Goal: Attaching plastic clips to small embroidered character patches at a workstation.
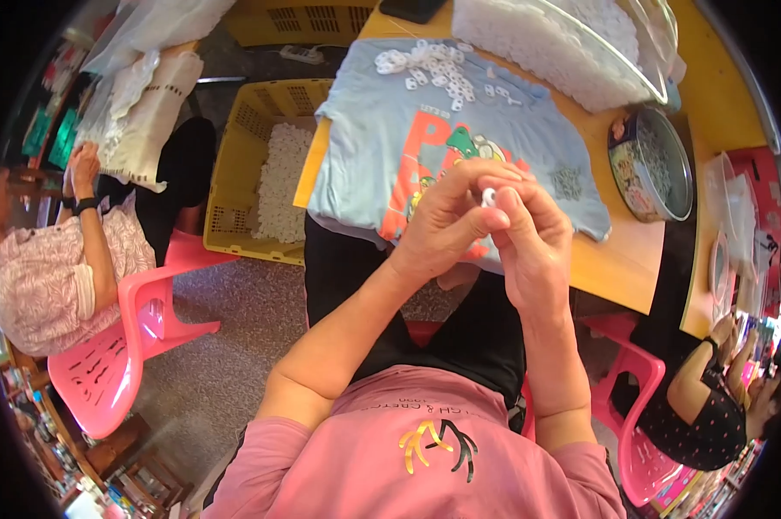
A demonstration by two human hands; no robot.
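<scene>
White piece (489, 197), very small, is at the fingertips of both hands, above the near part of a blue cloth (356, 143) that covers much of the tabletop (620, 268). The left hand (449, 218) has a narrow grip, and the piece seems to be held between its thumb and forefinger. The right hand (537, 238) brings its thumb just beside the piece; its other fingers are partly hidden, so I cannot tell if its grip also holds the piece or another small part.

I judge that the step in hand is close handwork on this single piece. A pile of white parts (442, 69) lies at the far left of the cloth, and a small heap of grey parts (567, 182) lies at its right, near a round tin (634, 177).

In my judgement, the next move calls for a steady, light pinch: one hand should keep the piece from turning, while the other works with fingertip precision. The piece looks easy to drop, and the fingers cover much of it.
</scene>
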